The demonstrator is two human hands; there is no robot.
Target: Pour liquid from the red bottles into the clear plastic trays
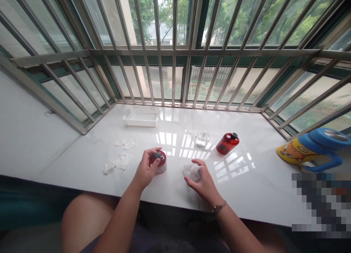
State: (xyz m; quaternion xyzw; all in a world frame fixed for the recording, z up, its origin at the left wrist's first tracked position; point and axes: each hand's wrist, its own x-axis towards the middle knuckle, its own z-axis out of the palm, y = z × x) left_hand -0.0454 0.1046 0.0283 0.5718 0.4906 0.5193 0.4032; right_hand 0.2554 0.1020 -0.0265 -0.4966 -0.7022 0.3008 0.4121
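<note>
Residential window bay, most likely a balcony in a home: wide white polished-stone sill (246, 194) under grey steel security bars (208, 52), with green leafy trees (241, 18) outside the glass. Household items on top, including a white plastic mesh basket (140, 118) and a blue-and-yellow cartoon-print cup (309, 147).

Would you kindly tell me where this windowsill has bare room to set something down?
The widest bare stretch of sill lies between the standing red bottle and the blue-and-yellow jug. Another lies between the white basket and the left hand, gripping a red bottle. It is crowded around the right hand, its clear plastic piece and the clear block.
</note>
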